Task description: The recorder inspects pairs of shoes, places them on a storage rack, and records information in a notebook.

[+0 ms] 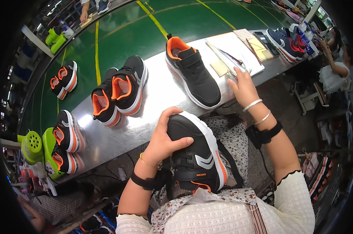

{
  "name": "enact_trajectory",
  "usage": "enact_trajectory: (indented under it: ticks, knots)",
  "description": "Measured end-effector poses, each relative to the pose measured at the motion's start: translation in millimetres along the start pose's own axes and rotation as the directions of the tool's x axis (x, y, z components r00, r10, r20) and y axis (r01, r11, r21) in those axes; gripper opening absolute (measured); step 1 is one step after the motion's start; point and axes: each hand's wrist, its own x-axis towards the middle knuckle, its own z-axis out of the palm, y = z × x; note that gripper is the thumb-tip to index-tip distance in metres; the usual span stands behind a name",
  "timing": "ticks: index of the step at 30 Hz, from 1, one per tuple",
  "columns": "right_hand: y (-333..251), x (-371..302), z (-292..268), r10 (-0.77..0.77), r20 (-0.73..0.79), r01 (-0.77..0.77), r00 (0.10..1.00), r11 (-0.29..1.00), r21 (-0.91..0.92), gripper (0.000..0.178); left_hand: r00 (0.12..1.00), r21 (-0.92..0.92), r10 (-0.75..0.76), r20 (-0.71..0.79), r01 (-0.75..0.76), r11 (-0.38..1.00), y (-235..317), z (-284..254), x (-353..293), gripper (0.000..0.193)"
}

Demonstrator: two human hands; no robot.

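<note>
My left hand (159, 142) grips a black shoe (202, 150) by its toe end, fingers over the far edge and thumb across the upper. The shoe has a white and orange sole and orange lining, and I hold it close to my body, off the table. At the bench edge, my right hand (244, 87) has thumb and forefinger close together around something pale and slim that I cannot make out. Beside those fingers are a yellowish block (219, 68) and a thin dark tool (232, 57) on white paper (223, 45). Another black shoe (196, 74) stands on the bench.
Matching shoe pairs stand left on the metal bench (153, 93) and on the green conveyor (118, 35). Blue and red shoes (283, 43) sit at the right end. Green machines (48, 152) are at the left. Other people work at the far left and right.
</note>
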Motion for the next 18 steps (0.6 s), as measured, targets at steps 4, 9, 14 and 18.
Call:
enact_trajectory:
  ticks: [4,9,14,18]
  knots:
    - [-45.2,-49.0,-44.5,-0.070,0.105,0.021,0.992,0.913,0.408,0.037,1.000,-0.130,0.019,0.013,-0.017,0.991,-4.5,1.6,1.4,0.071]
    - [-65.3,-101.6,-58.2,-0.252,0.414,-0.171,0.875,0.638,0.750,0.034,0.994,-0.178,0.051,0.092,-0.034,0.983,3.5,12.2,10.6,0.068]
    - [-69.7,-108.6,-64.2,-0.106,0.577,-0.497,0.810,0.397,0.771,0.038,0.989,-0.200,0.091,0.119,-0.066,0.978,7.4,19.9,15.7,0.051]
    - [-69.1,-110.6,-62.8,-0.104,0.581,-0.522,0.808,0.334,0.785,0.036,0.988,-0.211,0.094,0.119,-0.067,0.975,4.2,22.0,16.2,0.049]
